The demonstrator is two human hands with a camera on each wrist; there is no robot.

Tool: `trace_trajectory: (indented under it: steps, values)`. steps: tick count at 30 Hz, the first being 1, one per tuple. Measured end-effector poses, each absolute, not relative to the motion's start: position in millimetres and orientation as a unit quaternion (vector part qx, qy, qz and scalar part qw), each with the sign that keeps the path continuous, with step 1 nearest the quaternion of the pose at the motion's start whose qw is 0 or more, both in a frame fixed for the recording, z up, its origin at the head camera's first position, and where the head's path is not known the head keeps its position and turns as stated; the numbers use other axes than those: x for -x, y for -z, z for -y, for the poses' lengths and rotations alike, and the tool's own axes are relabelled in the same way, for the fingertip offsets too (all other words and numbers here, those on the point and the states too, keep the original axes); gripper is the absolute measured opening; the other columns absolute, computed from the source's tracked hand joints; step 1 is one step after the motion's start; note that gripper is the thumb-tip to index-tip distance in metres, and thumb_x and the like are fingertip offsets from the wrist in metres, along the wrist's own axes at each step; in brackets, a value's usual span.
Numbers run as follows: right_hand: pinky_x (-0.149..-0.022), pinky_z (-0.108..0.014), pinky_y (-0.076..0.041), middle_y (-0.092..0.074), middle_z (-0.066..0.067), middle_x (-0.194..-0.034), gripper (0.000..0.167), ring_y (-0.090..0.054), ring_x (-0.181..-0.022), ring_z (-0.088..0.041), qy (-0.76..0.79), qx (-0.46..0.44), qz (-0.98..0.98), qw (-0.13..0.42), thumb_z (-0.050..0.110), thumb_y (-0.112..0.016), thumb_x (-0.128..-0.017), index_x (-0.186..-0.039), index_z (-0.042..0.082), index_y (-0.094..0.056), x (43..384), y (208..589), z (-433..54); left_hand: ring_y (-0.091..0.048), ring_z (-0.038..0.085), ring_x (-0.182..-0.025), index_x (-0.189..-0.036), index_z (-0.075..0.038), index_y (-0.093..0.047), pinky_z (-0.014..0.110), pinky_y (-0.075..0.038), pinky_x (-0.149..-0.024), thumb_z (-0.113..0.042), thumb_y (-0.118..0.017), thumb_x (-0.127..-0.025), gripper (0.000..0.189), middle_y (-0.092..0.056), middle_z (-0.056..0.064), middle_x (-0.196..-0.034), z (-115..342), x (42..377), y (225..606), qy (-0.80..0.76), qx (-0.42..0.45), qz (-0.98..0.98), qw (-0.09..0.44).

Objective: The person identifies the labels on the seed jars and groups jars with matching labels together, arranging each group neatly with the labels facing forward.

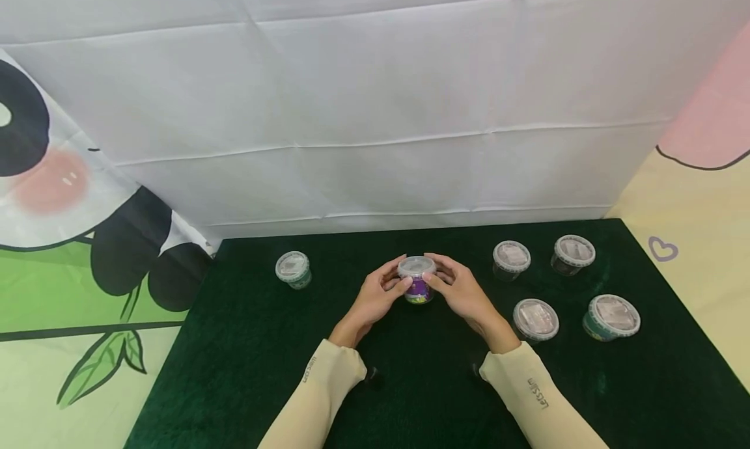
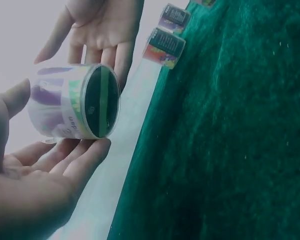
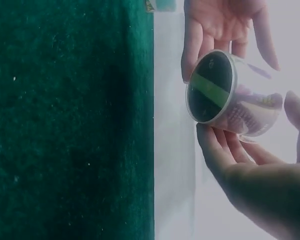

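Note:
Between both hands is a small clear-lidded tub (image 1: 418, 286) with a purple label, held upright above the green cloth. My left hand (image 1: 375, 296) grips its left side, thumb toward the front and fingers behind. On the other side my right hand (image 1: 465, 295) grips it in the same way. In the left wrist view, the tub (image 2: 75, 102) shows a dark underside with a green strip. The right wrist view shows the same tub (image 3: 235, 95) with fingers of both hands around it.
One teal tub (image 1: 293, 269) stands at the back left of the green-covered table (image 1: 246, 371). Several more lidded tubs are on the right, among them a dark one (image 1: 573, 254), a teal one (image 1: 612, 317) and one near the right forearm (image 1: 536, 319). A white cloth (image 1: 375, 110) hangs behind.

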State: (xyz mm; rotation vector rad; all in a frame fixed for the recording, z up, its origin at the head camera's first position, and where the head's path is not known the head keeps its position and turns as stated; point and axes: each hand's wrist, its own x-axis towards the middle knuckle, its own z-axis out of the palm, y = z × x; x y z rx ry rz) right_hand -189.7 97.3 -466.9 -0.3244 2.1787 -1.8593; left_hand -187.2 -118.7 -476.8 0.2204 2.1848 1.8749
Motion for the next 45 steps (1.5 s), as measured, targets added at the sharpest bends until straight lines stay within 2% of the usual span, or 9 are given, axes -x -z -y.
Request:
trace_trajectory:
  steps: [4, 9, 14, 20, 28, 33, 37, 41, 45]
  values:
    - [-0.122, -0.058, -0.037, -0.043, -0.026, -0.162, 0.056, -0.044, -0.149, -0.043, 0.640, 0.110, -0.750, 0.127, 0.019, -0.057, -0.111, -0.161, 0.002, -0.039, 187, 466, -97, -0.058, 0.033, -0.139, -0.158, -0.010, -0.048, 0.048, -0.048, -0.116, -0.022, -0.067, -0.106, 0.057, -0.056, 0.018, -0.154, 116, 185, 476, -0.651, -0.065, -0.748, 0.109]
    - [-0.121, -0.058, -0.039, -0.047, -0.026, -0.159, 0.055, -0.047, -0.147, -0.042, 0.633, 0.100, -0.760, 0.114, 0.020, -0.059, -0.111, -0.159, 0.002, -0.041, 185, 466, -93, -0.062, 0.032, -0.131, -0.153, -0.008, -0.052, 0.046, -0.053, -0.111, -0.023, -0.072, -0.103, 0.055, -0.060, 0.016, -0.147, 110, 180, 475, -0.646, -0.040, -0.759, 0.073]
    - [-0.121, -0.057, -0.037, -0.048, -0.026, -0.159, 0.052, -0.047, -0.147, -0.042, 0.628, 0.092, -0.765, 0.113, 0.020, -0.059, -0.111, -0.157, 0.001, -0.044, 184, 467, -95, -0.059, 0.033, -0.135, -0.157, -0.009, -0.047, 0.049, -0.051, -0.112, -0.027, -0.069, -0.106, 0.059, -0.057, 0.016, -0.151, 109, 177, 478, -0.636, -0.050, -0.765, 0.088]
    - [-0.121, -0.056, -0.038, -0.044, -0.028, -0.161, 0.053, -0.043, -0.150, -0.042, 0.658, 0.096, -0.734, 0.141, 0.019, -0.053, -0.113, -0.161, 0.000, -0.038, 183, 468, -99, -0.056, 0.034, -0.140, -0.159, -0.009, -0.045, 0.051, -0.046, -0.117, -0.031, -0.064, -0.108, 0.058, -0.053, 0.017, -0.157, 109, 177, 478, -0.639, -0.053, -0.761, 0.100]
    - [-0.121, -0.058, -0.037, -0.044, -0.027, -0.160, 0.055, -0.045, -0.149, -0.043, 0.648, 0.100, -0.743, 0.131, 0.022, -0.055, -0.112, -0.161, 0.003, -0.038, 183, 466, -94, -0.061, 0.032, -0.130, -0.151, -0.003, -0.051, 0.045, -0.053, -0.109, -0.028, -0.068, -0.106, 0.054, -0.060, 0.017, -0.147, 103, 176, 476, -0.650, -0.033, -0.757, 0.058]
    - [-0.121, -0.056, -0.038, -0.040, -0.028, -0.163, 0.054, -0.043, -0.150, -0.042, 0.666, 0.105, -0.722, 0.153, 0.020, -0.050, -0.114, -0.162, 0.001, -0.035, 185, 465, -99, -0.061, 0.030, -0.130, -0.155, -0.005, -0.046, 0.041, -0.055, -0.107, -0.026, -0.065, -0.108, 0.055, -0.057, 0.017, -0.151, 104, 177, 475, -0.664, -0.038, -0.742, 0.083]
    - [-0.121, -0.055, -0.038, -0.036, -0.027, -0.165, 0.055, -0.040, -0.152, -0.042, 0.677, 0.114, -0.708, 0.167, 0.022, -0.046, -0.115, -0.165, 0.002, -0.030, 185, 463, -102, -0.064, 0.029, -0.127, -0.155, -0.005, -0.047, 0.038, -0.057, -0.104, -0.026, -0.064, -0.109, 0.053, -0.059, 0.019, -0.148, 106, 178, 475, -0.672, -0.046, -0.733, 0.095]
    - [-0.120, -0.053, -0.041, -0.040, -0.027, -0.162, 0.057, -0.044, -0.149, -0.041, 0.676, 0.110, -0.712, 0.156, 0.024, -0.048, -0.115, -0.165, 0.004, -0.029, 184, 463, -100, -0.067, 0.024, -0.120, -0.149, -0.004, -0.052, 0.034, -0.059, -0.098, -0.025, -0.067, -0.107, 0.049, -0.064, 0.018, -0.141, 105, 178, 473, -0.672, -0.032, -0.736, 0.079]
    - [-0.114, -0.044, -0.049, -0.049, -0.025, -0.153, 0.054, -0.054, -0.140, -0.038, 0.659, 0.096, -0.734, 0.131, 0.024, -0.051, -0.114, -0.161, 0.002, -0.036, 183, 464, -94, -0.066, 0.025, -0.117, -0.143, -0.003, -0.054, 0.032, -0.060, -0.094, -0.024, -0.070, -0.105, 0.047, -0.065, 0.016, -0.139, 102, 177, 473, -0.668, -0.017, -0.742, 0.061]
